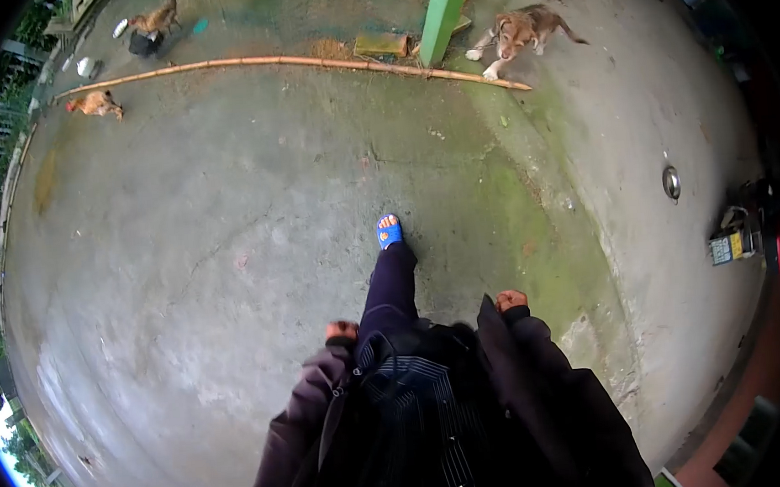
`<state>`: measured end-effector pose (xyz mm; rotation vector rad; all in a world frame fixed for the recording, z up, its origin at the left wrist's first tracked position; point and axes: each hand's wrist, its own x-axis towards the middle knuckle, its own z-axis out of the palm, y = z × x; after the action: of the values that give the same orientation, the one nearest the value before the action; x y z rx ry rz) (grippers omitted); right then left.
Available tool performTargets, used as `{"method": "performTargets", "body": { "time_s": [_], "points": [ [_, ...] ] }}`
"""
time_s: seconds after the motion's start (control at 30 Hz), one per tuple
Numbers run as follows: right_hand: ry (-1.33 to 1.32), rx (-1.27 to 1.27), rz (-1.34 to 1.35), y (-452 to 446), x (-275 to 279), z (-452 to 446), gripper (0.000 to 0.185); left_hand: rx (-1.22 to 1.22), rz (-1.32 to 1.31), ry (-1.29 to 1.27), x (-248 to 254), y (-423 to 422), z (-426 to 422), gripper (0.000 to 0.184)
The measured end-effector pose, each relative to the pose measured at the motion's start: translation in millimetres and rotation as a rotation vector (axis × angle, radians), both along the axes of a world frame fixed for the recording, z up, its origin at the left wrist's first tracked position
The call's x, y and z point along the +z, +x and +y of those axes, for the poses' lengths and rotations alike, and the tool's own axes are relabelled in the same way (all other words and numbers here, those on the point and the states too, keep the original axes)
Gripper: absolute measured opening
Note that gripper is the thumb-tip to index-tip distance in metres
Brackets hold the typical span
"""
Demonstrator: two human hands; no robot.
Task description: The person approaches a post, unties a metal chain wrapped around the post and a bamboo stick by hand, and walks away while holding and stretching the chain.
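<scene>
Both hands hang close to the dark jacket, low in the view. My left hand [342, 330] shows as closed fingers at the sleeve's end, beside the dark trouser leg [389, 285]. On the other side, my right hand [511, 301] is curled into a fist next to the jacket's front edge [497, 327]. Whether either hand has something small inside cannot be made out. One foot in a blue sandal [390, 233] is out in front on the wet concrete floor [251, 218].
A bamboo pole [284, 60] lies across the floor near a green post [447, 15]. A puppy [524, 31] stands by its right end. Chickens [98, 103] are at the upper left. A metal bowl [671, 182] is at the right.
</scene>
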<state>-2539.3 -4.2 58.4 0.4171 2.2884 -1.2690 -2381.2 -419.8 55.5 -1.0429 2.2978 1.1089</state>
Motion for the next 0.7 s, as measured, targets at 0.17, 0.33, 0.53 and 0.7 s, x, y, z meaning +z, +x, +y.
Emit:
{"method": "performTargets", "body": {
  "time_s": [0.17, 0.33, 0.53, 0.7],
  "points": [
    [0.097, -0.056, -0.064, -88.0, -18.4, -30.1, 0.015, 0.249, -0.093, 0.198, -4.7, -146.5, -40.0, 0.024],
    [0.068, 0.014, 0.119, -179.4, -17.8, -56.6, 0.011, 0.192, 0.068, 0.059, -17.8, -255.3, -56.7, 0.021],
    [-0.052, -0.127, -0.006, -254.8, -58.0, -91.4, 0.011, 0.187, 0.133, 0.26, -61.8, -322.1, -35.7, 0.016],
    [-0.029, -0.047, 0.014, -361.7, -67.7, -118.6, 0.011, 0.244, 0.144, 0.294, -78.1, -397.1, -22.7, 0.021]
  ]
}}
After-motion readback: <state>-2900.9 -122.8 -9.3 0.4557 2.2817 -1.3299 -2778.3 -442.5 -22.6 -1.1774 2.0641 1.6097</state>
